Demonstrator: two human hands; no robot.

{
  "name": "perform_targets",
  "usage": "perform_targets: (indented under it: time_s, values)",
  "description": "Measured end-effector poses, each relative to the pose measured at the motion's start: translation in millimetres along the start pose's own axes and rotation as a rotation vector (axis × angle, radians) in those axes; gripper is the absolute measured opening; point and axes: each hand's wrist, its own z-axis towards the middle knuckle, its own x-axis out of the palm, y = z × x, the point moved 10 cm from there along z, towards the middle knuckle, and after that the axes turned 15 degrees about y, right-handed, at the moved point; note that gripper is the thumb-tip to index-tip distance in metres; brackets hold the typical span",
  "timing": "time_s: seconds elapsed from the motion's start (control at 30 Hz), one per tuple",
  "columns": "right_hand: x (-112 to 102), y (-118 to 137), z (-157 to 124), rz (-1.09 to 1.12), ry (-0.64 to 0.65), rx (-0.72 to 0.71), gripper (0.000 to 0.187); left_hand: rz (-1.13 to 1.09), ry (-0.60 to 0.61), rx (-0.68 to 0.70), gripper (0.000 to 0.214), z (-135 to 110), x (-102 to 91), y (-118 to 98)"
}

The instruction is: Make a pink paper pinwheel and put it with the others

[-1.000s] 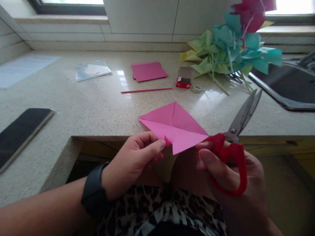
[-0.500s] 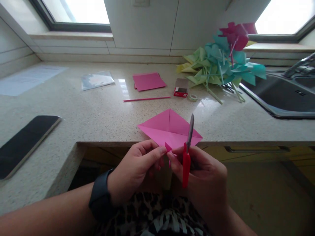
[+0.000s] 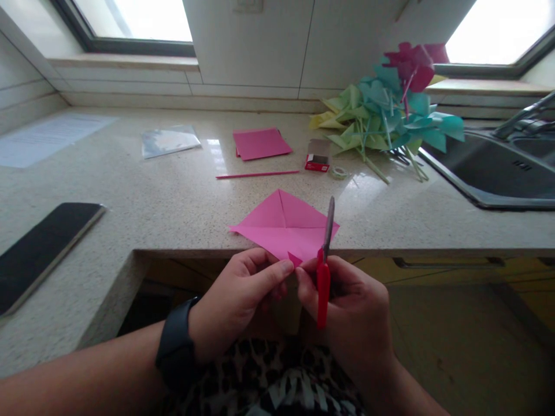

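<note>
A creased sheet of pink paper (image 3: pixel 269 222) extends over the counter's front edge, its near corner turned up in a small fold between my hands. My left hand (image 3: pixel 245 289) pinches that corner between thumb and fingers. Close beside it, the thumb and fingertips of my right hand (image 3: pixel 358 306) are closed at the same corner. The right hand also holds red-handled scissors (image 3: pixel 323 283), with the blades pointing up and away from me. Whether the right fingertips grip the paper too is partly hidden.
Behind the sheet lie a pink stick (image 3: pixel 258 174), stacked pink paper (image 3: pixel 262 144), a small red box (image 3: pixel 317 162) and a tape roll (image 3: pixel 339 173). Paper flowers (image 3: pixel 390 110) rest near the sink (image 3: pixel 481 167). On the left are a phone (image 3: pixel 47 248), a clear packet (image 3: pixel 170 142) and a printed sheet (image 3: pixel 52 138).
The pink sheet has swung to the left, and its far corner has shifted left. My right hand and the scissors have moved slightly left; the left hand has hardly moved.
</note>
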Motion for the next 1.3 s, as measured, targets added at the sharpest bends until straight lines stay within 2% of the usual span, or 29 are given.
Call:
perform_targets:
  time_s: [0.27,0.6,0.73,0.9,1.13,1.3]
  values:
    - [-2,5,0,-0.041,-0.027,-0.002,0.01,0.018,0.016,-0.011,0.032,-1,2.4,0]
    - [-2,-3,-3,0.016,0.023,0.022,0.009,0.067,0.003,-0.012,0.032,-2,2.3,-4]
    - [-5,-5,-3,0.092,0.03,0.032,0.01,0.061,-0.005,0.0,0.033,-1,2.4,-5]
    - [-4,-12,-2,0.191,0.035,0.086,0.025,0.093,-0.004,0.009,0.036,0,2.6,-7]
    - [7,-24,-2,0.294,0.122,0.157,0.017,0.062,0.012,0.008,0.029,0,5.5,-8]
    - [7,-31,-5,0.378,0.11,0.224,0.026,0.098,0.015,-0.007,0.024,0,4.9,-6]
